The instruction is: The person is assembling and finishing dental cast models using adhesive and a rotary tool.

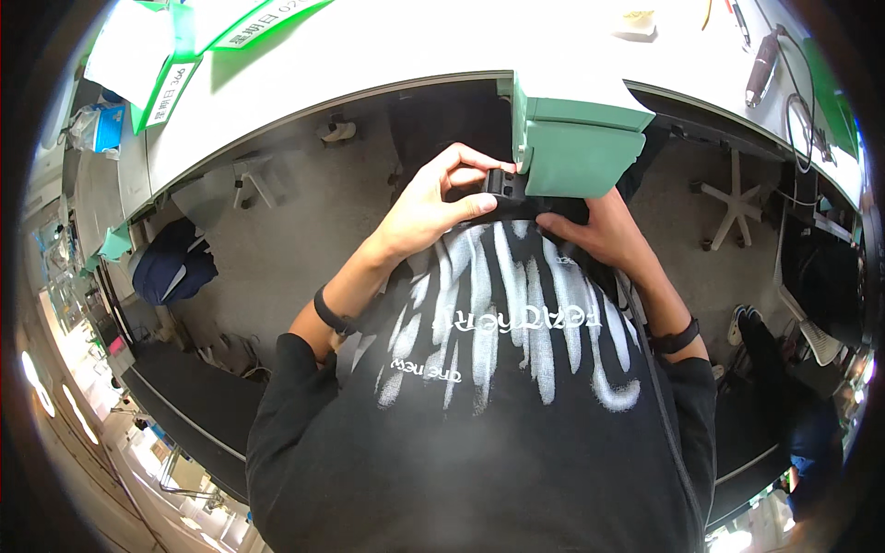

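Close to my waist, my left hand (pixel 435 201) is closed around a small black device (pixel 503 183) with raised buttons or sockets on top. Its thumb presses on the near side and its fingers curl over the far side. My right hand (pixel 604 235) is to the right of the device, its thumb pointing toward the device's dark lower edge. A pale green plastic box (pixel 585 152) hides the right fingers, so their grip does not show. The box projects from the table edge over part of the device.
A white table (pixel 396 41) curves across the front. Green-edged holders (pixel 171 92) stand at far left, with a blue packet (pixel 109 127) nearby. On the right lie a dark handheld tool (pixel 763 69) and cables. Chair bases (pixel 733 203) stand on the floor below.
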### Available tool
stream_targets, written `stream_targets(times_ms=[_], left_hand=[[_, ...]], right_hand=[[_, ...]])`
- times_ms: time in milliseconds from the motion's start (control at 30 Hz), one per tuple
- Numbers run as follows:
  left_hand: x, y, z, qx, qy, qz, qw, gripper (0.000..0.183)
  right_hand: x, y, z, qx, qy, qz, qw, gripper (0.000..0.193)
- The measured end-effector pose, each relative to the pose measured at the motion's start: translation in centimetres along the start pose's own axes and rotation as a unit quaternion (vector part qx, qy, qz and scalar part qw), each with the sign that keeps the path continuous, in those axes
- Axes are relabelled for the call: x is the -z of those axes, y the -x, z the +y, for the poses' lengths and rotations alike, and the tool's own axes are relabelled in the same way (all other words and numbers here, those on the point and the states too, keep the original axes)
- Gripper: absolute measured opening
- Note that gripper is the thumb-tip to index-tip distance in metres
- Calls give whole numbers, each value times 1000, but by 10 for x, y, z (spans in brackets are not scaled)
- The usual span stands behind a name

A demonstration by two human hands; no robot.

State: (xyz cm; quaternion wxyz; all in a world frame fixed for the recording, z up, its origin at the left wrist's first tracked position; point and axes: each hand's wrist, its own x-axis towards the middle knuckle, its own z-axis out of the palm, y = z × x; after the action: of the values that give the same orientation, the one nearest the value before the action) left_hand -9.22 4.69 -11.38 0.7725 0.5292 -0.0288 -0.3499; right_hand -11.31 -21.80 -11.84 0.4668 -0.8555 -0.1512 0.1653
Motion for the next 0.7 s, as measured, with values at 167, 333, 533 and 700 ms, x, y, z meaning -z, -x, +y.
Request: stream_targets(times_ms=[167,333,533,700], left_hand=[[8,-1,-4,-24,-63,-10,998,31],[3,-2,10,1,-94,-27,995,31],[1,-8,19,8,-126,-28,992,34],[2,-3,22,-27,-211,-9,977,40]], right_hand=[[5,-2,-3,-7,-40,-35,999,54],[1,-5,-1,28,-62,-43,997,55],[1,-7,-8,35,23,-51,998,57],[17,-4,-5,28,56,-37,997,50]])
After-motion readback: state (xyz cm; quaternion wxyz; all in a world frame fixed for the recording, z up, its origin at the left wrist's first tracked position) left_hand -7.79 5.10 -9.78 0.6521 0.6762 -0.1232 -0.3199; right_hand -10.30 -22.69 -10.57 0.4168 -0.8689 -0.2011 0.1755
